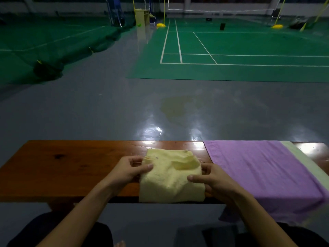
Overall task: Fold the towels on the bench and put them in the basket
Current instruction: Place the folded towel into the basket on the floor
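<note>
Both our forearms reach forward over the bench (71, 168), where the yellow towel (170, 177) lies folded at the near edge. Our left hand (128, 170) pinches its left edge and our right hand (211, 180) grips its right side, beside a purple towel (263, 173); we see no writing.

Floor (106, 113): grey, glossy, with light reflections.
Court mat (249, 47): green with white lines, far right.
Net (213, 10): strung between yellow posts.
Yellow post base (160, 25): beside the court line.
Dark netting (53, 50): bundled at left.
</note>
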Demonstrator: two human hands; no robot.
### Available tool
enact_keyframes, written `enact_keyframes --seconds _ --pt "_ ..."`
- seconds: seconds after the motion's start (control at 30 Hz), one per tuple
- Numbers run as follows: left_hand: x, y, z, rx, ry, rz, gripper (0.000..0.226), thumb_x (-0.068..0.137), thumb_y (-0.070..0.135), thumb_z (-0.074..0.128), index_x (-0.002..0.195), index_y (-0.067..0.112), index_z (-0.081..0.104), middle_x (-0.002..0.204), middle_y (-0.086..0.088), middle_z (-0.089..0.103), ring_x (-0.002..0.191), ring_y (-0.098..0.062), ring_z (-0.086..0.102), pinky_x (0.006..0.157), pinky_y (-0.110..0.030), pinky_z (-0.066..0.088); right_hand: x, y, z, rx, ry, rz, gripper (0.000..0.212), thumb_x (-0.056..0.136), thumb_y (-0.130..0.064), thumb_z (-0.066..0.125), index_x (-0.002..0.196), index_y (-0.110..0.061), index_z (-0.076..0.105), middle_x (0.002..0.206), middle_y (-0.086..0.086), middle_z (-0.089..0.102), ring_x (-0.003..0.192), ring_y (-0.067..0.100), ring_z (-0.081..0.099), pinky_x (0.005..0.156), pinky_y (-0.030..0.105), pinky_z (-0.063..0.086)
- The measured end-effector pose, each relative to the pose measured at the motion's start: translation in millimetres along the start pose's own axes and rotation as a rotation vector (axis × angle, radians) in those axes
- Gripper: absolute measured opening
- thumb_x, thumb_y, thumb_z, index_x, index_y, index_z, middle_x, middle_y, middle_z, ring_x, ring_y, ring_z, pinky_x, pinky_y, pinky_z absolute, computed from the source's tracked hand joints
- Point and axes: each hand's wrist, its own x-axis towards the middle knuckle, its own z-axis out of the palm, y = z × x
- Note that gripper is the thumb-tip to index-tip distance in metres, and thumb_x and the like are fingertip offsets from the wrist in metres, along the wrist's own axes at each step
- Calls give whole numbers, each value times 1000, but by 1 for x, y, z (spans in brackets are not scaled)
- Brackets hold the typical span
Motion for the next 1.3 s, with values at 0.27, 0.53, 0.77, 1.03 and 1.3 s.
enact_keyframes --seconds 0.27,0.53,0.77,1.03,1.3 --pt "41 5 5 138 240 144 16 97 21 73 105 8 77 101 -12 79 86 -27 74 67 -40 60 43 -7 4 -197 466 -192 10 99 -23 70 97 -18 79 92 -2 81 89 17 77 72 36 63" --pt "86 -23 -1 726 546 111 22 90 46 77 83 25 73 85 12 75 82 -13 69 70 -32 53 89 16 -6 -622 629 -241 17 96 -34 69 81 -25 71 78 -8 73 73 8 70 67 36 58" --pt "87 -33 9 915 692 88 27 94 56 65 94 29 68 97 8 74 96 -23 67 69 -32 44 93 26 -12 -1182 847 -246 30 99 -51 58 83 -26 62 78 -7 64 76 21 59 63 33 39" --pt "52 -25 31 1249 574 547 25 99 41 57 110 25 72 111 2 72 102 -23 68 78 -36 56 78 20 19 -1314 734 -511 31 100 -36 58 123 -17 67 121 8 67 110 30 59 91 42 50" --pt "54 -52 49 1632 -37 343 71 109 50 11 166 11 -7 170 -11 -19 158 -27 -20 125 -41 -16 86 52 52 -1573 259 -361 80 92 -43 12 166 -15 19 174 13 6 160 39 -2 127 57 -2"
